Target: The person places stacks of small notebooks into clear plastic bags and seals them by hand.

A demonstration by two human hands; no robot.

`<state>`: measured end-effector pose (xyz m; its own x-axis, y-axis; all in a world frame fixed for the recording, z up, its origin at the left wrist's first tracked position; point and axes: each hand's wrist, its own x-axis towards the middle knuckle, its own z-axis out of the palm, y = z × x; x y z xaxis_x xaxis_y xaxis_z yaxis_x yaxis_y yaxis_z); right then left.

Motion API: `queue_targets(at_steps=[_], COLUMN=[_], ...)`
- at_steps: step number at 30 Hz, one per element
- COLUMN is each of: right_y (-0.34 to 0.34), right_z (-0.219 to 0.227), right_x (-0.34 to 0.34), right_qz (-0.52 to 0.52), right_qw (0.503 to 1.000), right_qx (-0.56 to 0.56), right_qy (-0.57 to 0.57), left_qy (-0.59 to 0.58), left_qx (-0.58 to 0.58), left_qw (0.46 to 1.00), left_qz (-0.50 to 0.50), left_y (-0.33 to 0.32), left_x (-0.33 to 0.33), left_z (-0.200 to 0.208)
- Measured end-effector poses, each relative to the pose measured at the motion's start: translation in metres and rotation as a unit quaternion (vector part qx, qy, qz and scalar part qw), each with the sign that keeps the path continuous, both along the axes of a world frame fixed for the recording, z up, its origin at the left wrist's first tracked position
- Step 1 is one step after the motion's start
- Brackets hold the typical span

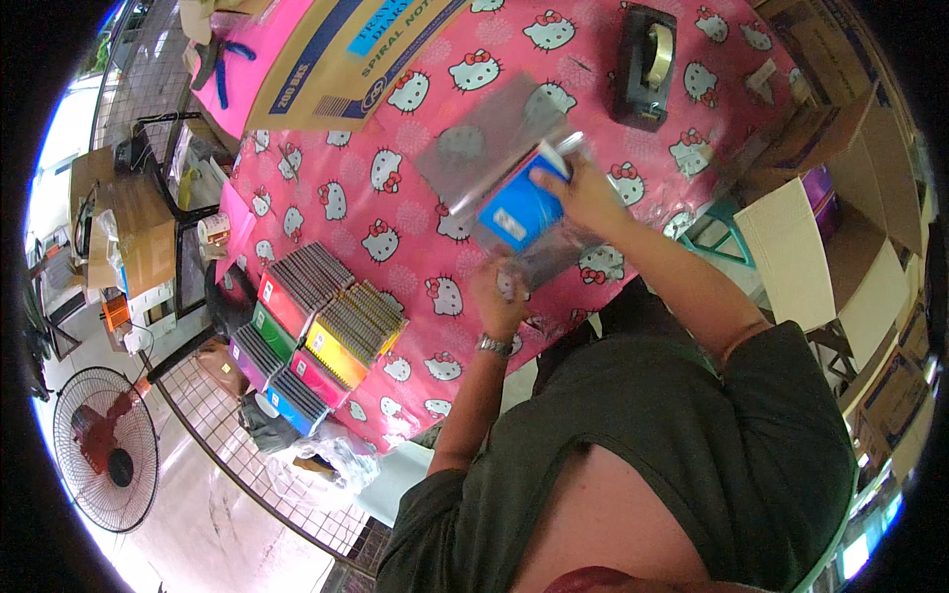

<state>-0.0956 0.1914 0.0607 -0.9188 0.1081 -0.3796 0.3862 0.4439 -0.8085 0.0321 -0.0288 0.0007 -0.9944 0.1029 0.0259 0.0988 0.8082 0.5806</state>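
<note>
My right hand [583,196] grips a small stack of blue-covered notebooks [521,206], thumb on top of the cover. Clear plastic wrapping [554,259] lies around and beneath the notebooks. More of this see-through film, a flat sheet [473,146], spreads over the table just beyond them. Below the notebooks' near corner, my left hand [499,295] is closed at the edge of the wrapping; its fingertips are slightly blurred. Bundles of spiral notebooks stand at the table's left edge, among them a red one [285,304] and a yellow one [339,354].
A black tape dispenser [645,74] stands at the far right of the pink patterned tablecloth [435,336]. A cardboard box [346,64] occupies the far left. Open cartons [786,257] sit to my right. Left of the table are a wire grid [222,435] and a fan [106,450].
</note>
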Motion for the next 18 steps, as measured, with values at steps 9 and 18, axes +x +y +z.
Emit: queue_targets(at_steps=[9, 18], right_y=[-0.016, -0.026], right_z=[-0.066, -0.063], right_x=[-0.032, -0.037], right_qz=[-0.112, -0.006], right_qw=[0.984, 0.974], right_qx=[0.021, 0.202], right_qy=[-0.137, -0.099], left_qy=[-0.021, -0.109], left_qx=[-0.035, -0.099], left_qw=[0.980, 0.962], left_qz=[-0.196, -0.229], left_y=[0.001, 0.012], left_x=[-0.014, -0.031], left_z=[-0.014, -0.012])
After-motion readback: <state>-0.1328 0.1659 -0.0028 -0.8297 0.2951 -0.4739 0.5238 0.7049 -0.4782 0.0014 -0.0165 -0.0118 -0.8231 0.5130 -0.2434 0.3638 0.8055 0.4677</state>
